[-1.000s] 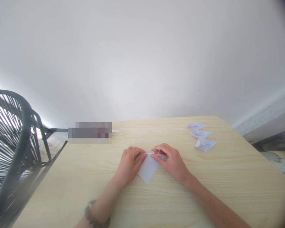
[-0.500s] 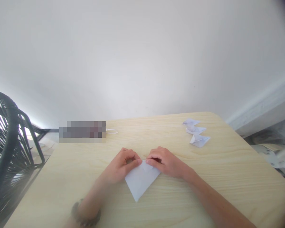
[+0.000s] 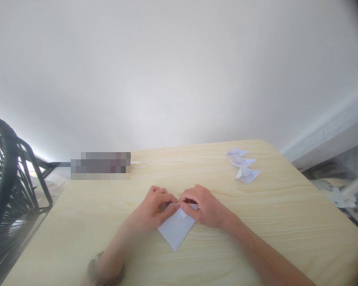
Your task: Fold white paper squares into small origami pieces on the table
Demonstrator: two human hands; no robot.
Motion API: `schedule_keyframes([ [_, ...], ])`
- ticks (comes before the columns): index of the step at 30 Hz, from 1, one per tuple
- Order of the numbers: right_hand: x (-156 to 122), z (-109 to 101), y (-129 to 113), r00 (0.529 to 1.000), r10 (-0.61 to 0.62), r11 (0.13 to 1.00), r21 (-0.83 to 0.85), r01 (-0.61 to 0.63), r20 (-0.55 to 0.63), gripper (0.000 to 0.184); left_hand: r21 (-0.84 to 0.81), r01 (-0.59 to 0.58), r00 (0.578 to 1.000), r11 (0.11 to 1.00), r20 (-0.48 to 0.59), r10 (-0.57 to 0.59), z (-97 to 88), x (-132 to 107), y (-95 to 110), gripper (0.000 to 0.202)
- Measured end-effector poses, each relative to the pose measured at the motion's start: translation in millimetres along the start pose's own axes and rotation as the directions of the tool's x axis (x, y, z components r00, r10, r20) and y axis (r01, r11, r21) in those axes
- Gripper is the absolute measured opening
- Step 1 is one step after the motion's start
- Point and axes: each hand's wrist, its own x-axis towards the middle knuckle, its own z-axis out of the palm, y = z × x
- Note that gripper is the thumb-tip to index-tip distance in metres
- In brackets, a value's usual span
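A folded white sheet of paper point(image 3: 176, 231) lies on the table in front of me, one corner pointing toward me. My left hand point(image 3: 158, 207) pinches its far edge near the middle, thumb on top. Right beside it, my right hand point(image 3: 203, 206) grips the same edge between thumb and fingers, the two thumb tips almost touching. A small folded flap shows by the right thumb. Part of the far edge is hidden behind my fingers.
Three folded white paper pieces point(image 3: 247, 174) lie in a row at the back right of the wooden table point(image 3: 131, 254). A blurred-out object point(image 3: 100, 165) with a white loop sits at the back left. A dark woven chair point(image 3: 8, 190) stands left, and a white wall point(image 3: 179, 79) rises behind.
My right hand has moved slightly left, so the thumbs are closer together at the edge. The paper has turned a little, its near corner shifting right.
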Motion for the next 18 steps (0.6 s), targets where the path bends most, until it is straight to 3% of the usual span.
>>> schedule_keyframes([
  [3, 1, 1, 0, 1.000, -0.013, 1.000, 0.015, 0.012, 0.022, 0.015, -0.044, 0.024, 1.000, 0.999, -0.005, -0.024, -1.1, -1, -2, 0.028],
  [10, -3, -17, 12, 0.981, -0.015, 0.991, 0.131, -0.010, 0.193, 0.014, -0.174, 0.038, 0.999, 0.984, 0.000, -0.039, -9.2, -2, -9, 0.027],
  [14, -7, -23, 13, 0.979, 0.016, 0.987, 0.153, -0.048, 0.203, 0.015, -0.179, 0.051, 0.999, 0.983, 0.006, -0.051, -10.0, -2, -8, 0.026],
  [18, -4, -15, 7, 0.979, -0.010, 0.990, 0.143, -0.020, 0.204, 0.017, -0.141, 0.060, 0.998, 0.988, 0.007, -0.060, -6.4, -2, -6, 0.023],
])
